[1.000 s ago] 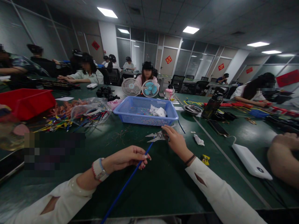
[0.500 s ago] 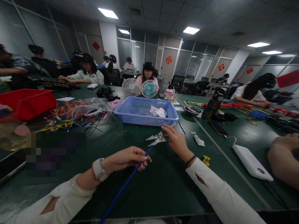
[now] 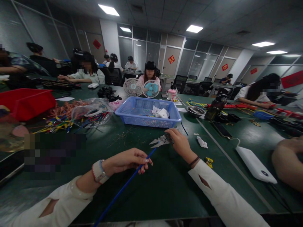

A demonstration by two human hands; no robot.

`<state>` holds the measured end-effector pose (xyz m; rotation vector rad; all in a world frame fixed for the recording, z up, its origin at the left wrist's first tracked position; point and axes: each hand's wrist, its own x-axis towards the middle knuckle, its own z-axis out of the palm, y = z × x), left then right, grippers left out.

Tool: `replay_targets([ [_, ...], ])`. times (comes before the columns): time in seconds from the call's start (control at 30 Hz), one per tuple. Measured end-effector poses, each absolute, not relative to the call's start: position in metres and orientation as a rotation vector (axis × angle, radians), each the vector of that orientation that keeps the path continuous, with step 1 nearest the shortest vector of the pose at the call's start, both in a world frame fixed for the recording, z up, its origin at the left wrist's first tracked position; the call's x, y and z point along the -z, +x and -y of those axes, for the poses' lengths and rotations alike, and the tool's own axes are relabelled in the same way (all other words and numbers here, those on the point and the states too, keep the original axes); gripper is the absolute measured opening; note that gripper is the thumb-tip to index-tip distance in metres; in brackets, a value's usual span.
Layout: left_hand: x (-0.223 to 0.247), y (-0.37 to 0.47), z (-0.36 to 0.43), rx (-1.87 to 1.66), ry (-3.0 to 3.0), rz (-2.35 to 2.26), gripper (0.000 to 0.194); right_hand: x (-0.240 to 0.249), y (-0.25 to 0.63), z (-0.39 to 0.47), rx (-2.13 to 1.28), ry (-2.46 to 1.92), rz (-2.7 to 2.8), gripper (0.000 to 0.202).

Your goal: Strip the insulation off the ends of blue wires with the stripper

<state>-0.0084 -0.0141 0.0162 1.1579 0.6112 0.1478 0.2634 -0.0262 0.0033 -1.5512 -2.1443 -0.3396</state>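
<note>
Between the fingers and thumb of my left hand [image 3: 136, 160] runs a blue wire [image 3: 121, 189], slanting from the table's front edge up to the tool. My right hand [image 3: 178, 142] is closed round the handles of a pair of wire strippers [image 3: 161, 141]; the handles are mostly hidden by the fingers. The tool's jaws point left and stand somewhat apart. The wire's upper end reaches the jaws, though whether they grip it I cannot tell.
A blue plastic basket [image 3: 148, 121] with white crumpled tissue stands beyond my hands. Left are a red bin [image 3: 26, 104] and bundled wires [image 3: 67, 121]. A white power bank [image 3: 255, 165] and yellow clip [image 3: 209, 162] lie right. A co-worker's arm [image 3: 287, 160] rests at far right.
The strippers' jaws look a little closer together and the tool has shifted slightly right. The wire's lower end has swung a bit left. My left hand stays nearly still.
</note>
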Motion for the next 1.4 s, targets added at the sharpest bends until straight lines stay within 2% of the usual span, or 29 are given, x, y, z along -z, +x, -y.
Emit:
replay_targets([
  [0.13,-0.0167,-0.0083,0.014,-0.132,1.161,-0.603,0.024,-0.0038,0.2628,0.0264,0.343,-1.54,2.167,0.051],
  [0.4,-0.0171,-0.0087,0.0137,-0.133,1.154,-0.605,0.024,-0.0097,0.2594,0.0284,0.417,-1.7,2.171,0.031],
  [0.73,-0.0165,-0.0096,0.0126,-0.142,1.16,-0.615,0.024,-0.0127,0.2555,0.0287,0.492,-1.782,2.156,0.021],
  [1.17,-0.0173,-0.0092,0.0125,-0.125,1.156,-0.601,0.025,-0.0069,0.2615,0.0306,0.421,-1.592,2.113,0.052],
  [1.4,-0.0171,-0.0097,0.0122,-0.124,1.17,-0.586,0.025,-0.0053,0.2639,0.0291,0.381,-1.603,2.104,0.052],
])
